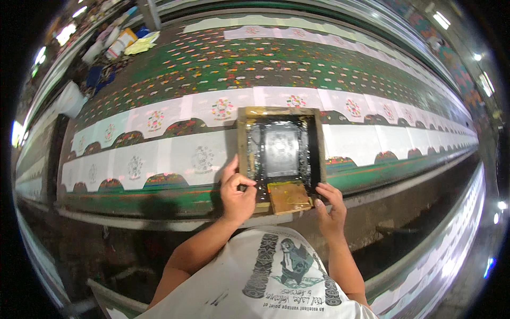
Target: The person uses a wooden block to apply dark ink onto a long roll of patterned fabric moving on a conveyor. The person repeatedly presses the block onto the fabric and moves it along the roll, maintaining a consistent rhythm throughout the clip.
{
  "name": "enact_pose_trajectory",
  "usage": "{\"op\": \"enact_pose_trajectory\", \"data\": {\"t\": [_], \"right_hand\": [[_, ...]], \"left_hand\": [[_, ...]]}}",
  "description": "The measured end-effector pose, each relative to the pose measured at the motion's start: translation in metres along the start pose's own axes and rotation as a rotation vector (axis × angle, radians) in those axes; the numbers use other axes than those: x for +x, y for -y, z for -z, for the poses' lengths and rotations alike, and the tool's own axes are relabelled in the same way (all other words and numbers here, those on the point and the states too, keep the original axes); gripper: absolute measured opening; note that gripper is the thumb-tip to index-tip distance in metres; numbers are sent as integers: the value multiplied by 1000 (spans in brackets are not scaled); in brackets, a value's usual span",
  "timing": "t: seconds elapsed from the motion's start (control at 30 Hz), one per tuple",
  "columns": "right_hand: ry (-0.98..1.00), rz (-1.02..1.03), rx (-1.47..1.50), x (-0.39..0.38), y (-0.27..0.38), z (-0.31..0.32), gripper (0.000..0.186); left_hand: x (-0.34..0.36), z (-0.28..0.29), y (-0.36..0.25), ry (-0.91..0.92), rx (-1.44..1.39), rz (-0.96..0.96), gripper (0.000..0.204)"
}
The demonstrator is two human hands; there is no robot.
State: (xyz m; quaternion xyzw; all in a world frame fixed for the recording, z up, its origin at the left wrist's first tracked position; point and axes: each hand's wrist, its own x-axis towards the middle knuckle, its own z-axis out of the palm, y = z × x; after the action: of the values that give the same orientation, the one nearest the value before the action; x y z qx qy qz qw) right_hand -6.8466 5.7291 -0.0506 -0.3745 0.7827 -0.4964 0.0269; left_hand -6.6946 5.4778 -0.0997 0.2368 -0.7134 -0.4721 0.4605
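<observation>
A wooden-edged printing screen (244, 143) lies over the near row of white fabric pieces on the long table. Black, wet-looking ink surrounds the pale rectangular mesh window (282, 153) inside it. My left hand (237, 195) is closed on the frame's lower left side, thumb and fingers bent over the wood. With fingers and thumb at the lower right corner, my right hand (331, 208) grips the other side. Between my hands a squeegee with a wooden board (290, 198) leans on the frame's near edge, stained yellow along its top.
To the left of the screen, near-row pieces carry grey outline prints (202, 159). Behind runs a row with colourful prints (222, 108). The green table (207, 198) is spotted with paint. A white bucket (71, 99) and piled cloths (142, 42) sit at the far left.
</observation>
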Motion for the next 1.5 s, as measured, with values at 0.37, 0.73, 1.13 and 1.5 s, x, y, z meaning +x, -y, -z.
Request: {"op": "enact_pose_trajectory", "data": {"t": [0.37,0.73,1.13,1.5], "right_hand": [[210,303,-145,23,-24,42,39],[551,601,-401,71,25,32,41],[771,378,-440,201,13,17,37],[542,426,-399,219,-8,-19,44]], "left_hand": [[-10,-45,-6,21,2,130,20],[-14,-51,7,6,-5,213,20],[-12,-55,9,-7,5,189,19],[-16,-50,17,-35,-159,280,17]]}}
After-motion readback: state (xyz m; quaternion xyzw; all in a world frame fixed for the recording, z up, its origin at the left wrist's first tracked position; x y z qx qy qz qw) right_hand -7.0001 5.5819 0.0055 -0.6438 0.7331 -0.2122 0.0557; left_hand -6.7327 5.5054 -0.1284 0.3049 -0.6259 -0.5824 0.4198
